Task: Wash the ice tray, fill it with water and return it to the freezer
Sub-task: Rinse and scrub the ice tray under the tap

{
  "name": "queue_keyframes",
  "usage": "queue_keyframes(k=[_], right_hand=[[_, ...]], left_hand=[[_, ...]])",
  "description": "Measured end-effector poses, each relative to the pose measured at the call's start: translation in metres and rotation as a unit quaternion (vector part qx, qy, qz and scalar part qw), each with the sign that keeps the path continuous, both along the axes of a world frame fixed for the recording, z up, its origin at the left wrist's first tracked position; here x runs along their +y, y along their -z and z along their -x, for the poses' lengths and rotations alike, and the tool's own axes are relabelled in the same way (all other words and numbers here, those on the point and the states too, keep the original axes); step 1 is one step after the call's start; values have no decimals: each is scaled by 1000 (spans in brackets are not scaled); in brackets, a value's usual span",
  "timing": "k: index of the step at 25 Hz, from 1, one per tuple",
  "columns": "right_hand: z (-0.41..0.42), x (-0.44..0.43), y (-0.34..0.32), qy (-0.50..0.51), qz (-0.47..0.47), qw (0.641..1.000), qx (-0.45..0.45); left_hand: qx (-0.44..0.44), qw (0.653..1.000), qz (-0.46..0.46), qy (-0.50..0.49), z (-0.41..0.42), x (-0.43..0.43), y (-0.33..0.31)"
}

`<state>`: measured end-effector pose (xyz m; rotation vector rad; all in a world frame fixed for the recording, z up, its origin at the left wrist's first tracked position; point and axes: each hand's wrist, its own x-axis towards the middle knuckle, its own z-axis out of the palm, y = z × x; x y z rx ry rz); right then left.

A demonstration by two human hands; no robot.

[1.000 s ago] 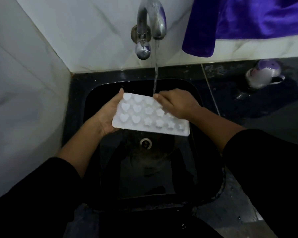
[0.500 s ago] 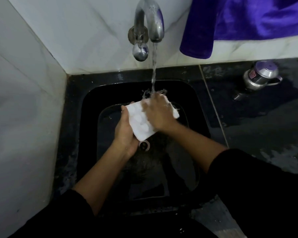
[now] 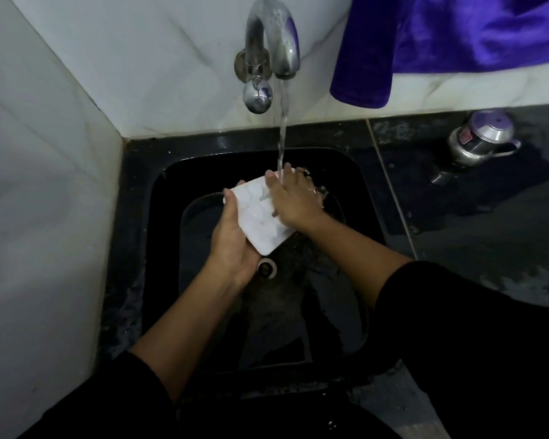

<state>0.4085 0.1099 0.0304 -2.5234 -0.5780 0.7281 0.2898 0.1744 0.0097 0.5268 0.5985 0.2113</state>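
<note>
— Two hands over the sink (image 3: 159,248), yes? What does each one do?

— The left hand (image 3: 232,239) grips the ice tray (image 3: 260,220) from below at its near-left edge, thumb up along the side and fingers curled under it. The right hand (image 3: 290,201) lies flat on top of the tray's far end, fingers straight and a little spread, pressing on the moulded side.

— And where is the tray itself?

— It is held up inside the black basin, tilted, with its near corner just above the drain (image 3: 267,268). It is white, with small shapes raised in its surface; the right hand hides the far part.

— Is the water on?

— Yes. A thin stream (image 3: 282,128) falls from the metal tap (image 3: 273,42) and lands on the fingers of the right hand, at the tray's far edge. It splashes a bit to the right of the hand.

— Anything else around?

— A purple cloth (image 3: 441,42) hangs over the ledge at the top right. Below it a small steel jug (image 3: 479,141) with a lid stands on the dark wet counter (image 3: 488,232), well apart from the sink. Both sleeves are black.
</note>
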Motion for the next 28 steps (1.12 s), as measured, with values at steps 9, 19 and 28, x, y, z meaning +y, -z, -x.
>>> queue_keyframes(k=[9,19,28], right_hand=[[24,7,-18,28,-30,998,43],[3,-4,-22,4,-51,997,-61],[54,-6,-43,-64,-14,997,33]], left_hand=[[29,997,5,-67,-5,4,-10],[-29,998,56,-33,2,1,-5],[-4,995,45,-90,-14,4,-16]])
